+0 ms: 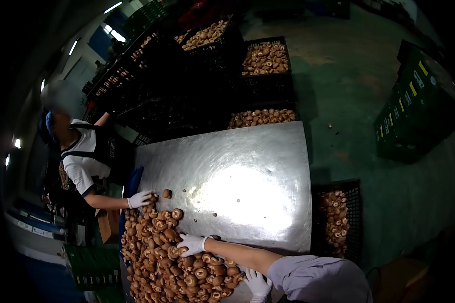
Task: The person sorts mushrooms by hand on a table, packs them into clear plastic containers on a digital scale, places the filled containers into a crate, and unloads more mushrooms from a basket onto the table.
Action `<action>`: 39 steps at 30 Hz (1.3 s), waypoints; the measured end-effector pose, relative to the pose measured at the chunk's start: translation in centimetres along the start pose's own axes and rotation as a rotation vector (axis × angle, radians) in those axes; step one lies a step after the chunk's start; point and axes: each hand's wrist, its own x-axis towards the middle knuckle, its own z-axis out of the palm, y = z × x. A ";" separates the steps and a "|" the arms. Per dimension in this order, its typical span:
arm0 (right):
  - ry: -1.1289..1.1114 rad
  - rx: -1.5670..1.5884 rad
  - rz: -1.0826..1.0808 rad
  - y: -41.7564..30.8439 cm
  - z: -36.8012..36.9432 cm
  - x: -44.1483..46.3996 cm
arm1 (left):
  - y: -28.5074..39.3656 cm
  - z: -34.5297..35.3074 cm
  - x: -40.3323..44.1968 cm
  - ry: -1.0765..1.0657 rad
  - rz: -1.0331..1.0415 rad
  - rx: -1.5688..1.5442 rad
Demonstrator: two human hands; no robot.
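Brown mushrooms (162,252) lie in a large heap on the metal table (283,161). My right hand (192,245), in a white glove, reaches across from the right to the upper part of the heap, its fingers bent round a mushroom (174,252). Low in the view, my left hand (258,284), also gloved, rests at the heap's right edge with its fingers apart and nothing visible in them; its wrist is cut off by the frame.
Across the table at the left, a co-worker (93,151) has a gloved hand on mushrooms. Crates of mushrooms (265,58) stand beyond the table, and another crate (359,217) is at its right. Green crates (414,106) are stacked farther right. Small scraps dot the tabletop.
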 end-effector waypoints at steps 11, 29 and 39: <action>0.028 -0.042 -0.044 -2.9 4.9 -5.7 | 1.4 -1.3 -0.1 0.128 0.040 -0.095; 0.710 -0.053 0.197 -3.1 -0.6 -17.5 | 1.5 -2.0 -0.3 0.300 0.077 -0.280; 0.869 -0.236 0.195 0.4 3.0 -23.8 | 0.8 -1.6 0.0 0.324 0.107 -0.283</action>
